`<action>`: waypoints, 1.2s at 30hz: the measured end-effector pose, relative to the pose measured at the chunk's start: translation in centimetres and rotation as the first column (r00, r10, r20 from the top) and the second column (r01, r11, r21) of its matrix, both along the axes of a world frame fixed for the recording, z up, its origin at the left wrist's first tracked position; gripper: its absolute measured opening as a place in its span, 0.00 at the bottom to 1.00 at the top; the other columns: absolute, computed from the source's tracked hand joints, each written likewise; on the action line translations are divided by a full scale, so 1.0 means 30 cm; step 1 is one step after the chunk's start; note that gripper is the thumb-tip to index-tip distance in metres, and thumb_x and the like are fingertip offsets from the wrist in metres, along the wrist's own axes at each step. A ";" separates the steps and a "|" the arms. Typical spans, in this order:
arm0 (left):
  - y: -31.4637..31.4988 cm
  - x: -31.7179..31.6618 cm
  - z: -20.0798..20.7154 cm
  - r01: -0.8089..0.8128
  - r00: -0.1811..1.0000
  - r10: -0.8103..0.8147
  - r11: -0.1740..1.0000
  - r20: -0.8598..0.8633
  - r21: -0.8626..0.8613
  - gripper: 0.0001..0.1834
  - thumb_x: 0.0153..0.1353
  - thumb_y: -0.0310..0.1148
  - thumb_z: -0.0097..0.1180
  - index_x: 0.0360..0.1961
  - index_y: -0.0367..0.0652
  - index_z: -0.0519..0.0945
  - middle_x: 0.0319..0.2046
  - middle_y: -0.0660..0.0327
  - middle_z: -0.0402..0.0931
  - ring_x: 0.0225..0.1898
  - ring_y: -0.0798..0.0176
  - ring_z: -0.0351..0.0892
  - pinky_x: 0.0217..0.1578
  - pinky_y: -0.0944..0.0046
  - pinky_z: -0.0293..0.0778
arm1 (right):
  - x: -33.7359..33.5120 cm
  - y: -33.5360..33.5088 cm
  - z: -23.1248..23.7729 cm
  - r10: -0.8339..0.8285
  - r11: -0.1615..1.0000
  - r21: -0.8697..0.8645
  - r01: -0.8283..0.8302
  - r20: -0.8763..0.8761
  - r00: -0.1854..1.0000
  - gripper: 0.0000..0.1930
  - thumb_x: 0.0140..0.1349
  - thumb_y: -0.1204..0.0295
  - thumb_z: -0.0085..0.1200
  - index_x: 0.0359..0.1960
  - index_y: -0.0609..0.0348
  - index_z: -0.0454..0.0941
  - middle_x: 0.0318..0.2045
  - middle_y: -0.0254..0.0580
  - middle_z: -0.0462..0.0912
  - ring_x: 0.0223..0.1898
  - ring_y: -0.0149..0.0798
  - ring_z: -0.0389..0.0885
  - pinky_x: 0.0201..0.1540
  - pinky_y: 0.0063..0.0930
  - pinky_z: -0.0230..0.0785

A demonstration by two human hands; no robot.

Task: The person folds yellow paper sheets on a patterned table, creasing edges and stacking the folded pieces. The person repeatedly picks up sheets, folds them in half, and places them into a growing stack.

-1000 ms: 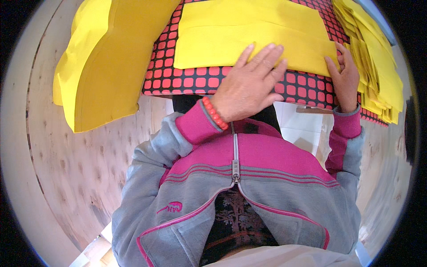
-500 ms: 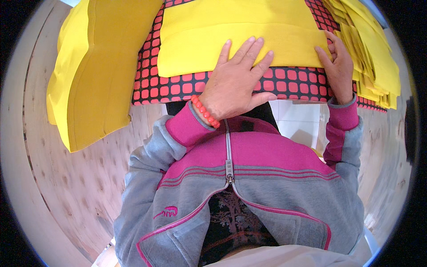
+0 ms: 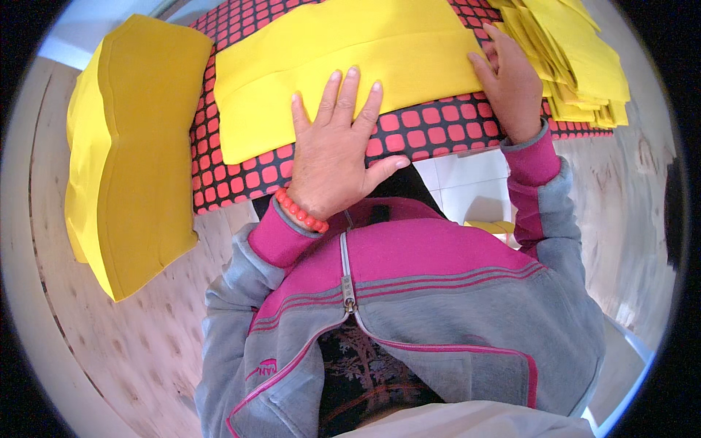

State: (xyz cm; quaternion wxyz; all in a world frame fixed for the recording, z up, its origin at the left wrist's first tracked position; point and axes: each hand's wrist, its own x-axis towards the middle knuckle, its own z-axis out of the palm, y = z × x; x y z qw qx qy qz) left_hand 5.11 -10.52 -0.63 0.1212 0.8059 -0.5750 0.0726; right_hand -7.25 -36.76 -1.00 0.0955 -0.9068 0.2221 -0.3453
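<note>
Yellow cloth (image 3: 343, 69) lies flat on the red-and-black counter (image 3: 412, 137). Left grip (image 3: 332, 160): spread, fingertips on the cloth's near part, presumably keeping it smooth. Right grip (image 3: 515, 87): half-curled at its right edge, perhaps steadying; pinch cannot be told. Jacket (image 3: 453, 321) bears small embroidered lettering.
</note>
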 end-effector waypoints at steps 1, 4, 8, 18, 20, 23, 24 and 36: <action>0.000 0.000 -0.001 0.001 1.000 -0.001 1.000 0.002 0.004 0.52 0.54 0.70 0.55 0.71 0.45 0.64 0.73 0.45 0.52 0.75 0.42 0.49 0.64 0.22 0.45 | 0.004 0.027 0.009 0.038 0.994 -0.106 -0.033 0.045 0.998 0.22 0.61 0.65 0.61 0.56 0.57 0.76 0.42 0.48 0.82 0.43 0.49 0.82 0.45 0.40 0.74; 0.002 0.000 -0.004 -0.009 1.000 0.009 1.000 -0.015 0.011 0.50 0.56 0.66 0.55 0.73 0.47 0.61 0.75 0.47 0.50 0.76 0.42 0.47 0.65 0.23 0.43 | 0.043 0.155 0.031 0.222 0.955 -0.227 -0.189 0.128 0.967 0.24 0.59 0.63 0.62 0.55 0.60 0.76 0.48 0.48 0.82 0.50 0.50 0.81 0.54 0.42 0.72; -0.001 0.007 -0.012 -0.030 0.999 0.029 0.998 0.030 0.054 0.46 0.55 0.58 0.58 0.72 0.50 0.63 0.74 0.46 0.52 0.75 0.42 0.49 0.63 0.20 0.48 | 0.069 0.426 -0.018 0.513 0.859 -0.018 -0.512 0.043 0.857 0.29 0.57 0.58 0.63 0.58 0.60 0.74 0.60 0.50 0.75 0.62 0.50 0.73 0.64 0.46 0.64; 0.004 -0.010 -0.016 -0.047 0.998 0.047 0.999 0.052 -0.006 0.54 0.54 0.72 0.51 0.72 0.42 0.63 0.73 0.44 0.52 0.74 0.41 0.50 0.63 0.21 0.48 | -0.070 0.332 -0.010 0.431 0.893 0.004 -0.451 -0.299 0.851 0.38 0.59 0.47 0.59 0.65 0.62 0.69 0.69 0.52 0.66 0.71 0.50 0.62 0.71 0.50 0.52; 0.004 -0.012 -0.012 -0.044 0.998 0.045 0.999 0.049 -0.010 0.53 0.55 0.72 0.51 0.72 0.43 0.63 0.73 0.44 0.53 0.74 0.41 0.50 0.63 0.22 0.48 | -0.108 0.287 -0.016 0.322 0.939 -0.025 -0.342 -0.281 0.904 0.38 0.59 0.47 0.59 0.65 0.63 0.69 0.69 0.52 0.67 0.71 0.49 0.63 0.72 0.50 0.52; 0.006 -0.013 -0.006 -0.045 0.997 0.045 0.999 0.055 -0.004 0.53 0.55 0.72 0.51 0.71 0.42 0.63 0.73 0.44 0.53 0.74 0.41 0.51 0.63 0.22 0.48 | -0.156 0.216 -0.038 0.130 0.983 -0.091 -0.157 -0.252 0.959 0.38 0.61 0.48 0.58 0.65 0.64 0.69 0.67 0.52 0.70 0.69 0.48 0.66 0.71 0.51 0.51; 0.008 -0.013 -0.003 -0.046 0.997 0.046 0.999 0.054 -0.001 0.53 0.55 0.71 0.52 0.72 0.43 0.62 0.73 0.44 0.52 0.74 0.41 0.50 0.63 0.22 0.47 | -0.174 0.197 -0.041 0.076 0.988 -0.109 -0.105 -0.247 0.966 0.38 0.61 0.48 0.58 0.65 0.64 0.69 0.66 0.52 0.71 0.69 0.48 0.67 0.71 0.51 0.51; 0.003 -0.004 -0.030 -0.087 0.992 0.086 0.996 0.087 -0.002 0.51 0.50 0.69 0.57 0.68 0.43 0.68 0.71 0.44 0.58 0.73 0.42 0.55 0.63 0.22 0.47 | 0.052 0.391 -0.004 0.406 0.911 -0.010 -0.412 -0.149 0.901 0.31 0.63 0.53 0.57 0.62 0.60 0.72 0.66 0.52 0.70 0.68 0.52 0.67 0.70 0.51 0.54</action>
